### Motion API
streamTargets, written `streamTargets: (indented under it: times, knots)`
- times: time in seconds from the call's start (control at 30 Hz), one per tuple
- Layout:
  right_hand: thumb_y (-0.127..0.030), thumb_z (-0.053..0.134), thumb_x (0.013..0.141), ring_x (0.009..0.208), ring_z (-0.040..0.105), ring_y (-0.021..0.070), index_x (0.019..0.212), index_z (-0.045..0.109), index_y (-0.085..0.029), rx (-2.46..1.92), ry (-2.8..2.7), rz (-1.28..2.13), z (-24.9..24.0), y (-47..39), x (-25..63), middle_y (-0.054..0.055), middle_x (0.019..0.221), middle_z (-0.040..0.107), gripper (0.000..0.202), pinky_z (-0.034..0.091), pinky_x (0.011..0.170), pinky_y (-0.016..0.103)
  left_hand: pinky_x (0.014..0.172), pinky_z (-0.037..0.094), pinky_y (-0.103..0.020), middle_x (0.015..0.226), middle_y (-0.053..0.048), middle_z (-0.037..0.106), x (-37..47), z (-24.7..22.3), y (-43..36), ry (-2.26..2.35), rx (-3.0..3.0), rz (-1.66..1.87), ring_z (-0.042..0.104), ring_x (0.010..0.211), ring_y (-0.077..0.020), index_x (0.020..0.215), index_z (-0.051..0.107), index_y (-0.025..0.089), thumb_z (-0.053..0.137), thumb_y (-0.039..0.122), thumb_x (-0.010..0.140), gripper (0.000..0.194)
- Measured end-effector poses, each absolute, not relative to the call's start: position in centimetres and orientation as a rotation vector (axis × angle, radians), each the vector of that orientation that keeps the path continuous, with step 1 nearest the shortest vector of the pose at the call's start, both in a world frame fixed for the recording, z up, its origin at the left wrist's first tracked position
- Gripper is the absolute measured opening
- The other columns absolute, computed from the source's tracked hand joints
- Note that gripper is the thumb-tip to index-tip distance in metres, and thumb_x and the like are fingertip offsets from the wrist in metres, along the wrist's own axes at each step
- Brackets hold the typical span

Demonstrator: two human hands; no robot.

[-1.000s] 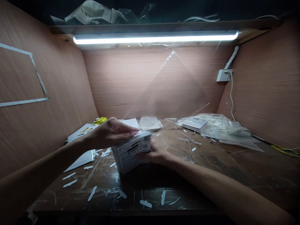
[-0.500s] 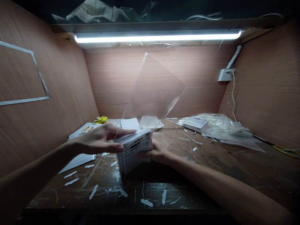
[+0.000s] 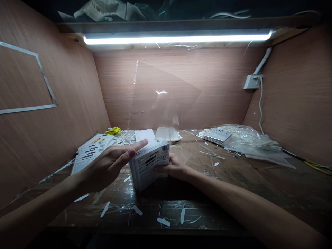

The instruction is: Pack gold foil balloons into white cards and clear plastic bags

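My right hand [image 3: 175, 167] grips the right side of a thick stack of printed white cards [image 3: 149, 167], thumb across the front face. The cards stand on edge, slightly tilted, on the dark table, showing black print and a barcode. Against the stack's upper left edge lies my left hand [image 3: 116, 157], its fingers stretched out flat and thumb apart. A large clear plastic sheet or bag [image 3: 166, 83] rises above and behind the stack. Where its lower end is held or attached cannot be made out.
Printed cards [image 3: 89, 152] lie at the left beside a yellow tape roll [image 3: 113, 131]. White papers [image 3: 168, 134] sit behind the stack. At the right are a card pile [image 3: 218, 135] and plastic bags [image 3: 251, 141]. Small white cut-outs [image 3: 163, 221] are scattered over the table [image 3: 207, 204].
My left hand has drawn back slightly and flattened against the stack's corner. The clear plastic has swung left and unfolded wider. The right hand keeps its grip on the cards.
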State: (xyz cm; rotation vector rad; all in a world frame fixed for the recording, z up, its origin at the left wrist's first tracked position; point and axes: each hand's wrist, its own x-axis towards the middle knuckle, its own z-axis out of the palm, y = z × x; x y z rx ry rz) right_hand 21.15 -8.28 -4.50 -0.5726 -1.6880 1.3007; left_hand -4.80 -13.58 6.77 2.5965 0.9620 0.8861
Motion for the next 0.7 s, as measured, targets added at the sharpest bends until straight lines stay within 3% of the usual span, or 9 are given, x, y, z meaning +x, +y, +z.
streamTargets:
  times: [0.07, 0.23, 0.4, 0.6, 0.7]
  knots:
    - [-0.038, 0.091, 0.065, 0.095, 0.073, 0.0229, 0.102, 0.075, -0.016, -0.574, -1.697, 1.288, -4.5, -8.3, 21.2, 0.008, 0.106, 0.078, 0.046, 0.056, 0.098, 0.047, 0.115, 0.042, -0.045, 0.145, -0.005, 0.061, -4.6, 6.3, -13.9, 0.973, 2.621, 0.928, 0.056, 0.135, -0.0313, 0.143, 0.060, 0.028, 0.042, 0.051, 0.103, 0.050]
    - [-0.037, 0.091, 0.066, 0.092, 0.073, 0.0222, 0.101, 0.075, -0.015, -0.559, -1.713, 1.268, -4.6, -8.3, 21.1, 0.008, 0.103, 0.079, 0.044, 0.057, 0.096, 0.046, 0.101, 0.055, -0.043, 0.135, -0.012, 0.068, -4.0, 5.0, -14.0, 0.999, 2.675, 1.031, 0.068, 0.118, -0.0314, 0.140, 0.063, 0.021, 0.063, 0.049, 0.093, 0.055]
    - [-0.038, 0.092, 0.064, 0.094, 0.073, 0.0240, 0.102, 0.076, -0.015, -0.561, -1.714, 1.281, -4.5, -8.2, 21.1, 0.009, 0.103, 0.079, 0.047, 0.057, 0.096, 0.048, 0.092, 0.059, -0.040, 0.122, -0.013, 0.074, -3.6, 4.1, -14.0, 1.054, 2.640, 1.089, 0.073, 0.105, -0.0291, 0.138, 0.063, 0.018, 0.062, 0.045, 0.094, 0.052]
    - [-0.035, 0.094, 0.062, 0.095, 0.073, 0.0256, 0.101, 0.077, -0.014, -0.562, -1.706, 1.334, -4.3, -8.1, 21.2, 0.010, 0.104, 0.079, 0.048, 0.054, 0.099, 0.049, 0.091, 0.058, -0.034, 0.124, -0.011, 0.073, -3.5, 3.6, -14.3, 1.076, 2.555, 1.134, 0.071, 0.109, -0.0280, 0.139, 0.061, 0.017, 0.063, 0.046, 0.094, 0.054]
    - [-0.034, 0.095, 0.060, 0.094, 0.074, 0.0252, 0.101, 0.077, -0.014, -0.570, -1.685, 1.343, -4.3, -8.2, 21.2, 0.010, 0.103, 0.079, 0.048, 0.055, 0.098, 0.048, 0.080, 0.059, -0.033, 0.109, -0.009, 0.078, -3.4, 3.0, -14.3, 1.109, 2.484, 1.169, 0.073, 0.095, -0.0258, 0.137, 0.062, 0.016, 0.062, 0.047, 0.094, 0.053]
